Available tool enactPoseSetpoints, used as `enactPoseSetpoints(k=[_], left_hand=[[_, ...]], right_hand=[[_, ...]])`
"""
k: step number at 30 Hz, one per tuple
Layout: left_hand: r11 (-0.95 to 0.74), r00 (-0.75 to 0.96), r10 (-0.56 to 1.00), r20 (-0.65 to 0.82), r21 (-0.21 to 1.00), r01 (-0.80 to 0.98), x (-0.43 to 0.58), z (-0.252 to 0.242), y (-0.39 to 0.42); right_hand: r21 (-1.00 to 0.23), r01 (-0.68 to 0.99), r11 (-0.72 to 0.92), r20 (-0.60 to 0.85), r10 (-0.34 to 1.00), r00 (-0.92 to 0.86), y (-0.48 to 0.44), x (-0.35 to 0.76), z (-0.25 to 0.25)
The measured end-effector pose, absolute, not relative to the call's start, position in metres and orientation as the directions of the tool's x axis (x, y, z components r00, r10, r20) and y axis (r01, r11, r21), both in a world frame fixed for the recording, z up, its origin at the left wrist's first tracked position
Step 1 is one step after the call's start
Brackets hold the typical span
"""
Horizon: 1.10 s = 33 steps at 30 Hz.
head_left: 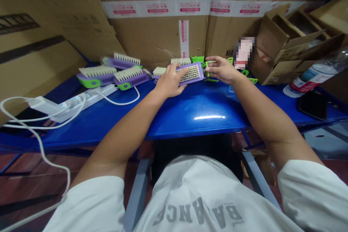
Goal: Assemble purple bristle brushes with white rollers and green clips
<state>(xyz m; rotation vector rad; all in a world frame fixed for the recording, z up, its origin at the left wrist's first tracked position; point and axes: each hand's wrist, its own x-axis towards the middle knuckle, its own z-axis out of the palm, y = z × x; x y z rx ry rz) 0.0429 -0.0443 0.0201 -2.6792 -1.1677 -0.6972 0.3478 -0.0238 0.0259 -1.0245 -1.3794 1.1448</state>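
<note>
The left hand [170, 81] grips a purple brush [194, 73] running left-right. At its right end, the right hand [221, 70] pinches a green plastic piece [207, 69], perhaps touching.

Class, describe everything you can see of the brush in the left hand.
The brush has a purple, plastic-looking body, its rows of pale tufts facing the camera. The left hand grips and partly covers it over the blue table. At its right end, the right hand holds a green piece; contact is unclear.
</note>
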Motion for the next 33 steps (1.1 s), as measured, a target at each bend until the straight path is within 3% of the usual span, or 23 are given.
enactPoseSetpoints(k=[33], left_hand=[[-0.701, 0.602, 0.648, 0.466, 0.054, 0.711, 0.0423, 0.0180, -0.0415]], right_hand=[[-0.986, -0.010, 0.166, 0.165, 0.971, -0.171, -0.0255, 0.3470, 0.0275]])
